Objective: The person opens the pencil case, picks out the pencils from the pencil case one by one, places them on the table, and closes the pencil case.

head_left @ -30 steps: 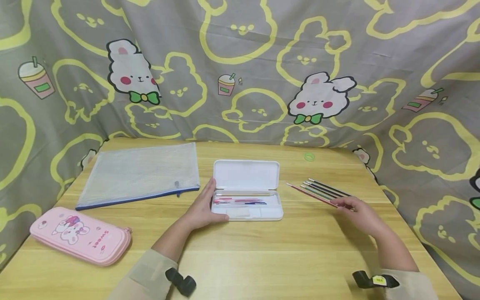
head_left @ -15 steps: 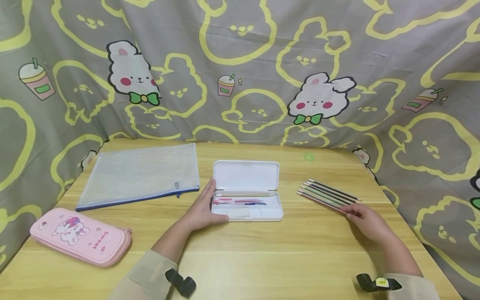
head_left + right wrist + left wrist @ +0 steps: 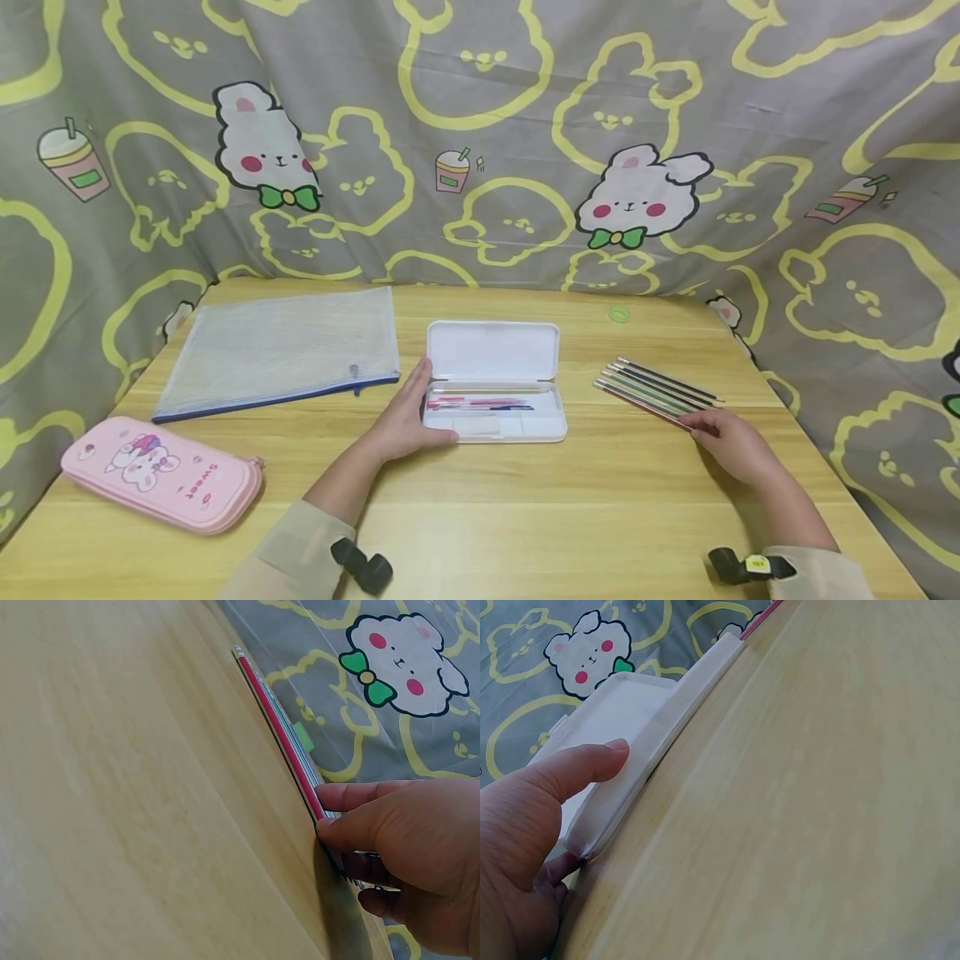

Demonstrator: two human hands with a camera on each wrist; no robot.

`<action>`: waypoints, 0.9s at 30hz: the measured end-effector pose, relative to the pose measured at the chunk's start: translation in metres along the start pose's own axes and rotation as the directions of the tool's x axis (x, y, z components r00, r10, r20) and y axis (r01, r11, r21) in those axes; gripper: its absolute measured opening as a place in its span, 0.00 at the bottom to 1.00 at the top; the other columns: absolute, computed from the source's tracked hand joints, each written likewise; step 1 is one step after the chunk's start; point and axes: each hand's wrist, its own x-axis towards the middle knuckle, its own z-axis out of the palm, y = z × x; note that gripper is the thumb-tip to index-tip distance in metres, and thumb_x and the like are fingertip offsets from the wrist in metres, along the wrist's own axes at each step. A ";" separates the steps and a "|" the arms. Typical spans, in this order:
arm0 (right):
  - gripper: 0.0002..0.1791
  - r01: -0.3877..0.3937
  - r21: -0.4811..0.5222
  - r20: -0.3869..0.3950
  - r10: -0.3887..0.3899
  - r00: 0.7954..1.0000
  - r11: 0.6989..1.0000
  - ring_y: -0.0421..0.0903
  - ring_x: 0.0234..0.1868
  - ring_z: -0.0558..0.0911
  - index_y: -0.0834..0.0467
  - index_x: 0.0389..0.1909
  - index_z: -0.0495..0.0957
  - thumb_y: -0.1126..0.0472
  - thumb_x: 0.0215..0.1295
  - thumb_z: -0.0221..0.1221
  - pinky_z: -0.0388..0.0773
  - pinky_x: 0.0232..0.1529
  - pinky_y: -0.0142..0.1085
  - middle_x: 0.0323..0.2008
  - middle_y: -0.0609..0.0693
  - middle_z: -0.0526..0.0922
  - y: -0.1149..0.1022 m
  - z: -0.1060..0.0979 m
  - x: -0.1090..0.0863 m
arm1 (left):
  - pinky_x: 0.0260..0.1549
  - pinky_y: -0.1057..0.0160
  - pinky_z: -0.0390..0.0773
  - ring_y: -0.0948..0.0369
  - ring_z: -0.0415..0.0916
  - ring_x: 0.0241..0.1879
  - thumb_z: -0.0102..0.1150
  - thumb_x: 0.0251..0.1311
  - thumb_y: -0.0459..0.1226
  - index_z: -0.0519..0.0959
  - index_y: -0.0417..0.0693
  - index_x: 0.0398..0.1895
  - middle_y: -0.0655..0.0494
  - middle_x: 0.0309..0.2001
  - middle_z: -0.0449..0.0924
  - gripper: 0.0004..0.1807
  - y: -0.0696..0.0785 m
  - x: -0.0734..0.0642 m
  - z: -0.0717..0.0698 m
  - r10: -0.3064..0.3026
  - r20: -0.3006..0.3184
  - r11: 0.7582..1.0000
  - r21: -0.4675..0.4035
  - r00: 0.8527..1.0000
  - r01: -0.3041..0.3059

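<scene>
Red pencil (image 3: pixel 277 729) in the pinch of the right hand (image 3: pixel 733 444), white case (image 3: pixel 492 351) in the grip of the left hand (image 3: pixel 405 426).

Curtain (image 3: pixel 517 92): grey fabric, standing along the far, left and right sides of the table (image 3: pixel 525 533)
Print: yellow animal outlines (image 3: pixel 550 54); white rabbit heads (image 3: pixel 628 190) with pink cheeks and green bows; pink drink cups (image 3: pixel 452 172) with green straws
Folds: shallow creases in the far panel; cloth turns at both far corners
Tabletop: light wood grain, running side to side
Lighting: even, with a pale sheen toward the near middle of the table
</scene>
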 end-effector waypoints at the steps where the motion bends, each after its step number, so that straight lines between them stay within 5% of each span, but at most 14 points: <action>1: 0.12 0.000 0.001 0.000 0.000 1.000 1.000 0.62 0.50 0.80 0.64 0.48 0.82 0.68 0.67 0.54 0.78 0.46 0.51 0.48 0.64 0.82 0.000 0.000 0.000 | 0.76 0.43 0.43 0.47 0.32 0.79 0.78 0.42 0.50 0.36 0.46 0.79 0.51 0.80 0.29 0.70 0.000 0.000 0.000 -0.002 0.000 1.000 0.000 1.000 0.002; 11: 0.12 -0.024 0.022 -0.060 0.025 0.998 0.999 0.59 0.48 0.81 0.62 0.48 0.83 0.63 0.67 0.58 0.78 0.45 0.48 0.47 0.63 0.83 -0.014 -0.001 0.003 | 0.76 0.44 0.42 0.48 0.32 0.79 0.78 0.41 0.49 0.36 0.45 0.79 0.50 0.80 0.29 0.70 0.000 0.000 0.000 -0.002 0.001 1.000 -0.003 1.000 0.002; 17: 0.12 0.026 0.046 -0.101 -0.021 0.995 0.999 0.52 0.46 0.80 0.61 0.48 0.83 0.63 0.66 0.60 0.77 0.41 0.38 0.47 0.61 0.83 -0.046 0.004 0.017 | 0.76 0.44 0.42 0.48 0.32 0.79 0.78 0.41 0.49 0.36 0.46 0.79 0.51 0.80 0.30 0.70 -0.001 0.001 0.000 0.004 -0.007 1.000 -0.005 1.000 -0.004; 27: 0.11 0.167 0.147 -0.085 -0.156 0.984 0.975 0.48 0.43 0.79 0.62 0.47 0.83 0.66 0.65 0.60 0.77 0.45 0.41 0.43 0.56 0.83 -0.103 0.029 0.047 | 0.76 0.45 0.42 0.48 0.32 0.79 0.78 0.41 0.49 0.36 0.46 0.79 0.51 0.80 0.30 0.70 -0.003 0.001 0.001 0.003 -0.007 1.000 -0.011 1.000 -0.003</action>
